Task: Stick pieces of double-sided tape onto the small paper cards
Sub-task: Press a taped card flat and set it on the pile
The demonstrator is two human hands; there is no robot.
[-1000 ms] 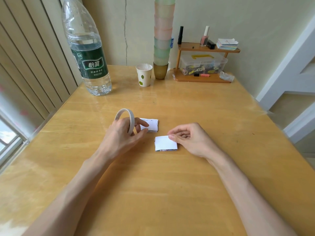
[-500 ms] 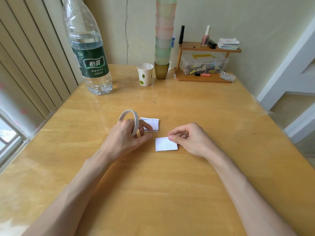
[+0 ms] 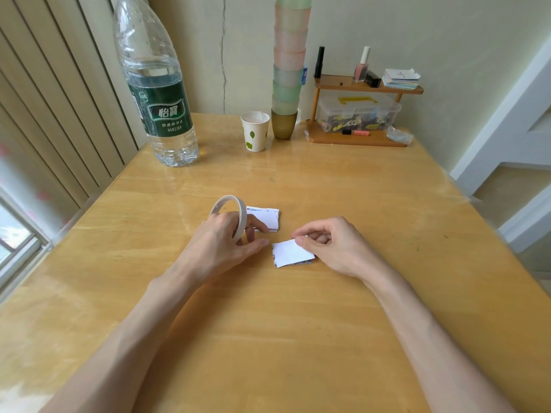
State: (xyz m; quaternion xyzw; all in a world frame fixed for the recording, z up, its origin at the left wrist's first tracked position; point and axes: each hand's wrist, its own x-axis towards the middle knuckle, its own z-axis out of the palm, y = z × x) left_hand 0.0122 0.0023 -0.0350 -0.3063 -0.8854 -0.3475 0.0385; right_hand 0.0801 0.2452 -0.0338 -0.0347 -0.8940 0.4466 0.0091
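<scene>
Seemingly preparing to tape, the left hand (image 3: 220, 242) grips the tape roll (image 3: 229, 208) upright, fingers curled round its rim, while the right hand (image 3: 331, 245) pinches one edge of the small paper card (image 3: 290, 253) on the table (image 3: 298, 323); next, probably, a strip needs peeling free.

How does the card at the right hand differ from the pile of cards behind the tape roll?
The card is nearer and tilted; the pile lies farther and squarer. The right hand pinches the card's corner; the left hand, holding the tape roll, partly hides the pile. Both are small white paper on the table.
</scene>
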